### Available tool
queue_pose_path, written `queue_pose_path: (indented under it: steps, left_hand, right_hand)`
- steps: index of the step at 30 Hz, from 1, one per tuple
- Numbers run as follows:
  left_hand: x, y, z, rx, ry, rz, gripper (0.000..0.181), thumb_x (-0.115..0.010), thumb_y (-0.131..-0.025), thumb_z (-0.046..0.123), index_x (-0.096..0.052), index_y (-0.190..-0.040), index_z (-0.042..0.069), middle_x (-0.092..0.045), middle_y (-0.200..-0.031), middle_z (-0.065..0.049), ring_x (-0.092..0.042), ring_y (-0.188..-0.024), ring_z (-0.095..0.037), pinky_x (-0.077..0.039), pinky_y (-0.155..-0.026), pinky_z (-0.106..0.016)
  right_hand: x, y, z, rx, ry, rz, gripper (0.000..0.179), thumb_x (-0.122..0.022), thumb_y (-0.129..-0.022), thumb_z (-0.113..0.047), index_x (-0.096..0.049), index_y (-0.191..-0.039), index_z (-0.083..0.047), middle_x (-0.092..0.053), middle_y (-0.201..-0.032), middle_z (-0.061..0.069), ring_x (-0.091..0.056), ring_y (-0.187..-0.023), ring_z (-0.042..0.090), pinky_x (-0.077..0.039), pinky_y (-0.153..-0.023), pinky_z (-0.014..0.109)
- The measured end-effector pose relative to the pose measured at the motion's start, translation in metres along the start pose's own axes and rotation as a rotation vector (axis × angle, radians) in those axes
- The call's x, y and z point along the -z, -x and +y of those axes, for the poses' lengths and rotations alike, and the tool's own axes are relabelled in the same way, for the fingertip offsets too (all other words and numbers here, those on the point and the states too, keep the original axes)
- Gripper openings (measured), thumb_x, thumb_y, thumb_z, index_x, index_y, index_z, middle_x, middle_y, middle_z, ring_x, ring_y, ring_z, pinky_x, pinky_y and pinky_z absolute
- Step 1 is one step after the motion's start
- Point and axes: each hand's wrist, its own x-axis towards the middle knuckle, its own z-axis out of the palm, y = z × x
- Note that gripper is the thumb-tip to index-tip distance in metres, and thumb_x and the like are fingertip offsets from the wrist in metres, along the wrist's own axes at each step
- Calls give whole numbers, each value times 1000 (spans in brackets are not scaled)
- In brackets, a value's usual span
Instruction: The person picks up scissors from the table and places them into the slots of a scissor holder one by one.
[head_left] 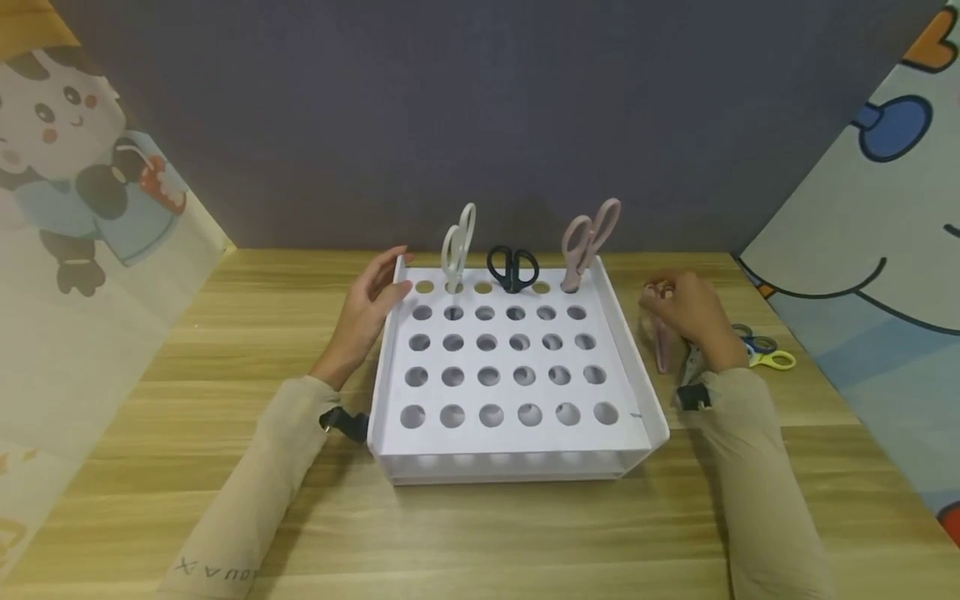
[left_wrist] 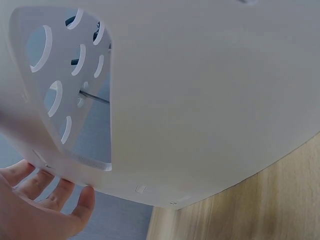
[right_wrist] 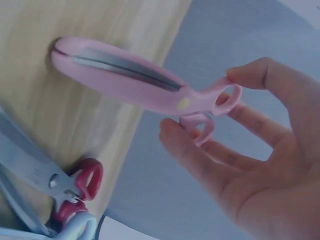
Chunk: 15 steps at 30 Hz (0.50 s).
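Observation:
A white rack with rows of round holes stands on the table. My left hand grips its far left corner, thumb over the side wall; in the left wrist view the fingertips touch the panel's edge. Pink scissors hang from my right hand, which pinches their handle loops to the right of the rack. Their blades, in a pink casing, point down at the table. In the rack's back row stand white-handled scissors, black-handled scissors and pink-handled scissors.
Beside and partly beneath my right wrist lie more scissors, among them a pair with yellow handles and a pair with red handles. A grey panel rises behind the wooden table; printed walls flank both sides.

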Motion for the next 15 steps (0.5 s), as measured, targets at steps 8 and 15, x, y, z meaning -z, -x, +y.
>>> queue_pose_path:
  steps: [8,15]
  left_hand:
    - [-1,0,0,-12,32,-3,52,-56,-97,2,-42,-147,-1,-47,-148,-22,-40,-141,-33,-33,-117,-40]
    - [0,1,1,-4,19,-1,52,-56,-97,4,-42,-148,0,-48,-148,-20,-42,-141,-27,-33,-117,-40]
  right_hand:
    - [9,2,-10,42,-4,114,31,-60,-89,-24,-68,-106,2,-68,-88,21,-60,-77,38,-46,-67,48]
    - [17,3,-19,63,-25,175,29,-58,-90,-22,-68,-104,1,-68,-88,20,-60,-75,35,-44,-64,43]
